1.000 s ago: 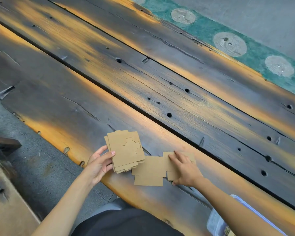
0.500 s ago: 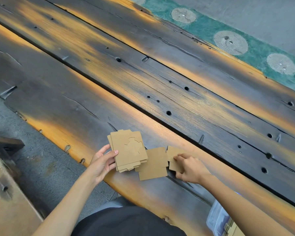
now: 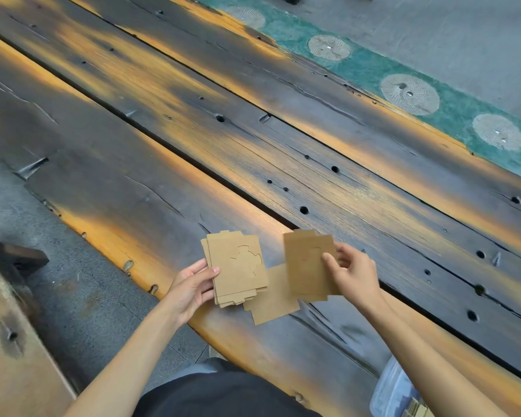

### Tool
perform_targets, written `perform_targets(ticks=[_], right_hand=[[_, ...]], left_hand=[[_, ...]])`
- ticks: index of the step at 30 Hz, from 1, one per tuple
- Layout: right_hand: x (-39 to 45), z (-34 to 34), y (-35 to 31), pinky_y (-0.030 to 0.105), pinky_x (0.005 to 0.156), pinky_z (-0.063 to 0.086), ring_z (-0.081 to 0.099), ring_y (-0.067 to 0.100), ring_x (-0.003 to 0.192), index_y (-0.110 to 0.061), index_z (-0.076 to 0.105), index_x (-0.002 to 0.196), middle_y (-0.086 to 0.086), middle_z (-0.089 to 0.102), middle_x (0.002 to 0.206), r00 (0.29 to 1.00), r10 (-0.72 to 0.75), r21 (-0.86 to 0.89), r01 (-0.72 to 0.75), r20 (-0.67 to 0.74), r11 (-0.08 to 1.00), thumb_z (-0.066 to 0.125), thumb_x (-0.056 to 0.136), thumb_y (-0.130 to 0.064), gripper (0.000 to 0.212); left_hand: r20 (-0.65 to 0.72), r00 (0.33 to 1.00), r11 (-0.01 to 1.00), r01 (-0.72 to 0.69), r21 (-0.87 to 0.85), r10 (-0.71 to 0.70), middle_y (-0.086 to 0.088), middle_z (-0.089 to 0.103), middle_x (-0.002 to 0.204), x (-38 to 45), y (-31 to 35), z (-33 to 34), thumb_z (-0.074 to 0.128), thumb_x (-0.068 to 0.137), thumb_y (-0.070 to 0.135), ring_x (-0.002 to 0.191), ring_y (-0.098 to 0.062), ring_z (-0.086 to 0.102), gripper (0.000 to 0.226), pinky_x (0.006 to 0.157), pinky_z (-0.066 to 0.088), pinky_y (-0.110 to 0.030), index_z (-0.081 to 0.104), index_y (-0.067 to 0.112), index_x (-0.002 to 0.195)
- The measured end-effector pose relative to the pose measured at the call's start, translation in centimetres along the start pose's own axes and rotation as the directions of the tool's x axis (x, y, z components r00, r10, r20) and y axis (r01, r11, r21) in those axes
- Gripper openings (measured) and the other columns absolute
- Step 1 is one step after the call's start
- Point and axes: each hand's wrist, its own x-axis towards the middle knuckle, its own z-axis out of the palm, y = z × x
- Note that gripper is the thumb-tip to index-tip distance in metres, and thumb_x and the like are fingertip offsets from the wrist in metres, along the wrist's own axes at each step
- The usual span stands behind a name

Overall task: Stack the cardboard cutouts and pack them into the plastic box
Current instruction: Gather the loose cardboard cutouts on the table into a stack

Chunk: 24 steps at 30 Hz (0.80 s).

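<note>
The plastic box (image 3: 394, 392) peeks in at the near right edge, ready to be filled. One loose cutout (image 3: 272, 305) lies flat on the wooden table (image 3: 313, 164), near the edge. Just past it, the left hand (image 3: 190, 291) pinches a stack of cutouts (image 3: 238, 269), tilted up so the next piece can go on top. The right hand (image 3: 354, 273) pinches a single cutout (image 3: 307, 266), lifted beside the stack.
</note>
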Motion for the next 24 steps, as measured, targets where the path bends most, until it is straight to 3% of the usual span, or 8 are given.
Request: perform_targets(ticks=[1,3,6,10,14,16,20,24], right_hand=[[-0.2,0.4,-1.2,0.014,0.068,0.054,0.074,0.003,0.083,-0.030,0.072,0.102,-0.011,0.079,0.086,0.997,0.039,0.194,-0.050,0.062,0.980,0.068,0.096,-0.023,0.011],[-0.6,1.4,-3.3,0.021,0.071,0.059,0.077,0.010,0.089,-0.026,0.071,0.112,-0.003,0.081,0.094,0.981,0.064,0.450,-0.141,0.182,0.882,0.070,0.097,-0.018,0.017],[-0.9,3.1,-5.8,0.035,0.072,0.064,0.077,0.020,0.093,-0.022,0.073,0.114,0.005,0.081,0.099,0.961,0.061,0.533,-0.201,0.269,0.822,0.070,0.096,-0.014,0.019],[-0.8,5.1,-7.1,0.051,0.081,0.063,0.075,0.024,0.096,-0.024,0.079,0.107,0.013,0.075,0.103,0.955,0.139,0.531,-0.263,0.262,0.806,0.074,0.093,-0.016,0.016],[-0.8,6.4,-6.8,0.048,0.080,0.064,0.075,0.032,0.097,-0.019,0.081,0.104,0.009,0.070,0.079,0.953,0.218,0.468,-0.293,0.208,0.834,0.081,0.088,-0.020,0.016],[-0.8,7.0,-6.5,0.047,0.080,0.064,0.075,0.032,0.093,-0.015,0.081,0.103,0.010,0.073,0.077,0.956,0.245,0.398,-0.290,0.163,0.870,0.085,0.083,-0.025,0.022],[-0.8,8.1,-5.8,0.044,0.083,0.062,0.073,0.015,0.080,-0.018,0.078,0.098,-0.006,0.074,0.072,0.966,0.252,0.225,-0.257,0.051,0.940,0.090,0.076,-0.036,0.031],[-0.5,9.1,-4.8,0.044,0.082,0.061,0.072,0.013,0.080,-0.024,0.076,0.096,-0.008,0.074,0.076,0.970,0.235,0.127,-0.242,0.068,0.962,0.083,0.078,-0.049,0.032]], left_hand=[[0.022,1.000,1.000,0.003,0.007,-0.003,-0.016,0.070,0.131,-0.1,0.1,0.2,0.068,0.090,0.007,0.118,-0.032,0.069,0.044,0.085,0.063,-0.042,0.064,0.010,0.133],[0.074,0.997,1.000,0.009,0.021,-0.010,-0.016,0.070,0.131,-0.3,0.3,0.6,0.071,0.088,0.009,0.116,-0.031,0.070,0.045,0.085,0.063,-0.041,0.065,0.010,0.133],[0.179,0.983,0.999,0.030,0.027,-0.034,-0.019,0.069,0.131,-0.7,0.5,1.2,0.073,0.088,0.013,0.114,-0.033,0.070,0.046,0.085,0.062,-0.042,0.065,0.009,0.133],[0.284,0.958,0.998,0.057,-0.034,-0.045,-0.020,0.068,0.133,-1.4,0.8,1.7,0.077,0.088,0.018,0.111,-0.029,0.071,0.051,0.082,0.062,-0.037,0.063,0.008,0.136],[0.297,0.954,0.993,0.064,-0.097,-0.033,-0.017,0.072,0.126,-1.9,0.9,1.5,0.082,0.083,0.021,0.103,-0.024,0.074,0.055,0.077,0.062,-0.033,0.065,0.006,0.133],[0.293,0.956,0.996,0.055,-0.071,-0.032,-0.018,0.072,0.125,-2.0,0.8,1.2,0.081,0.083,0.022,0.102,-0.025,0.074,0.055,0.077,0.062,-0.034,0.065,0.006,0.133],[0.245,0.969,0.999,0.038,-0.035,-0.029,-0.023,0.070,0.127,-1.8,0.3,0.8,0.078,0.085,0.017,0.103,-0.029,0.074,0.049,0.077,0.062,-0.038,0.066,0.005,0.131],[0.145,0.989,1.000,0.016,-0.013,-0.014,-0.021,0.075,0.118,-1.4,-0.3,0.7,0.073,0.084,0.012,0.093,-0.026,0.075,0.038,0.069,0.062,-0.035,0.073,0.007,0.121]])
